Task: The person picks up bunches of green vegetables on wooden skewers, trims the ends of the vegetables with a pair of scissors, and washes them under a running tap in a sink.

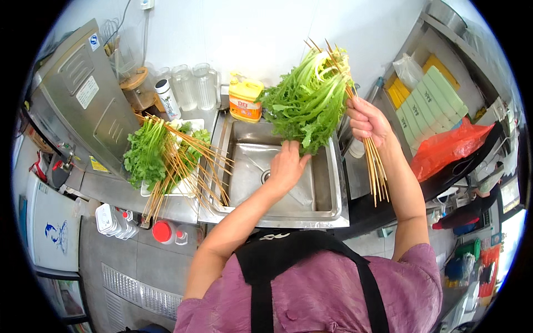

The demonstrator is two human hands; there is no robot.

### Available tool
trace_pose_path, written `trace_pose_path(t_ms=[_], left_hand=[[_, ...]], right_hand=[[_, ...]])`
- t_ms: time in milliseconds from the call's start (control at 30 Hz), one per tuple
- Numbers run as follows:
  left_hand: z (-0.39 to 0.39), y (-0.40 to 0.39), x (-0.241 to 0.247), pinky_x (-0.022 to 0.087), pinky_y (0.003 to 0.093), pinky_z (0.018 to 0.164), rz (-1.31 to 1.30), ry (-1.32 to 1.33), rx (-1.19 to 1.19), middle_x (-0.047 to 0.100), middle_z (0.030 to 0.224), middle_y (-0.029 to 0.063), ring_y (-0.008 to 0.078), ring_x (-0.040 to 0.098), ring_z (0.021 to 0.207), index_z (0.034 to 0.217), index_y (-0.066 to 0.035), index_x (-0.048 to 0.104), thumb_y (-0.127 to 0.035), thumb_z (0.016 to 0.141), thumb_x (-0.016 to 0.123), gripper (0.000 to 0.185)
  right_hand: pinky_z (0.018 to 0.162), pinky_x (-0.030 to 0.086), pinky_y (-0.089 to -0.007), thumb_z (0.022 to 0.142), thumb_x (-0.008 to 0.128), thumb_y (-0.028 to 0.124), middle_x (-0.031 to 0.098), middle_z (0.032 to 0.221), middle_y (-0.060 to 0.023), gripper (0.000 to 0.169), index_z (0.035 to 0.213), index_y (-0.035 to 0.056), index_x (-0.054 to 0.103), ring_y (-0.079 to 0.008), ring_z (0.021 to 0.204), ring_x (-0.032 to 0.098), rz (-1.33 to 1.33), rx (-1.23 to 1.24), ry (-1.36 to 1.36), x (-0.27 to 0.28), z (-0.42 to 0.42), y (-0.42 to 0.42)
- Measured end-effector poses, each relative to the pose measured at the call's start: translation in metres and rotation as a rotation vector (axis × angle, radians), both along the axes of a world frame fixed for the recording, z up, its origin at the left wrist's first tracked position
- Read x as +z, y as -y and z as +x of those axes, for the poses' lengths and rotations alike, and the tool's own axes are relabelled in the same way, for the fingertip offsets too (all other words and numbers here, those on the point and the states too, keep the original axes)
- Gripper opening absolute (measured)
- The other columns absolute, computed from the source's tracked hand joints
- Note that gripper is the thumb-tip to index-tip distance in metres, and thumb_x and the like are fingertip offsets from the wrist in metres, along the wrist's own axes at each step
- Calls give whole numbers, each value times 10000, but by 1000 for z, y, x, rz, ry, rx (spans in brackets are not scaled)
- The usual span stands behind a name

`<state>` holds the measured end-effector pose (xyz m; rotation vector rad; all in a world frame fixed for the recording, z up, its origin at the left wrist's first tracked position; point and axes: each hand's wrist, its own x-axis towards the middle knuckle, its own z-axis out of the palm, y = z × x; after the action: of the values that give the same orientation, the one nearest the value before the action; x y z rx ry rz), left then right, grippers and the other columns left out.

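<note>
In my right hand [368, 120] is a bundle of bamboo skewers [376, 172], gripped to the right of the sink. Leafy greens [306, 100] are threaded on their upper ends and hang leftward over the stainless steel sink basin [241, 183]. My left hand [288, 164] is at the lower leaf tips above the basin; whether its fingers grip any leaves is hidden. To the left, more skewered greens [150, 150] lie piled on a white tray [189, 185], their bare skewers [212, 154] reaching over the sink's left rim.
A yellow detergent jug [245, 98] stands behind the sink. Glass pitchers [205, 87] and a white bottle [167, 99] are at the back left, beside a steel cabinet [89, 95]. On the right are green boxes [431, 104] and a red plastic bag [452, 143].
</note>
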<state>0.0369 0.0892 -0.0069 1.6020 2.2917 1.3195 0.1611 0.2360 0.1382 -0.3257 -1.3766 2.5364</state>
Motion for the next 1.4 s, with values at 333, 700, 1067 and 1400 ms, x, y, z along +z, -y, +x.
trace_pose_path(t_ms=[333, 700, 1067, 1400], left_hand=[[-18, 8, -23, 450, 465, 618, 84, 5, -85, 497, 844, 224, 399, 533, 718, 837, 17, 467, -83, 774, 464, 119], [-42, 55, -43, 412, 459, 634, 18, 79, 0, 509, 719, 239, 399, 504, 708, 732, 24, 512, -18, 713, 472, 61], [-79, 194, -28, 427, 346, 582, 187, 286, 397, 548, 690, 184, 279, 541, 623, 875, -18, 553, -32, 761, 452, 153], [-113, 299, -26, 391, 256, 516, 255, 452, 707, 549, 649, 69, 119, 481, 546, 892, -42, 570, -40, 778, 424, 185]], right_hand=[[290, 188, -144, 887, 458, 208, 280, 527, 77, 166, 770, 120, 380, 7, 362, 214, 79, 44, 45, 3, -9, -3], [312, 199, -187, 832, 546, 188, 295, 524, 66, 225, 1005, 66, 470, -28, 355, 245, 711, 67, 335, 9, -48, 39], [461, 334, -223, 801, 555, 185, 434, 606, 39, 200, 912, 22, 521, -57, 517, 383, 1438, 205, -41, 36, -170, 133], [363, 249, -194, 794, 568, 261, 402, 534, 44, 215, 791, 55, 505, -43, 401, 332, 771, 438, -143, -59, -339, 166]])
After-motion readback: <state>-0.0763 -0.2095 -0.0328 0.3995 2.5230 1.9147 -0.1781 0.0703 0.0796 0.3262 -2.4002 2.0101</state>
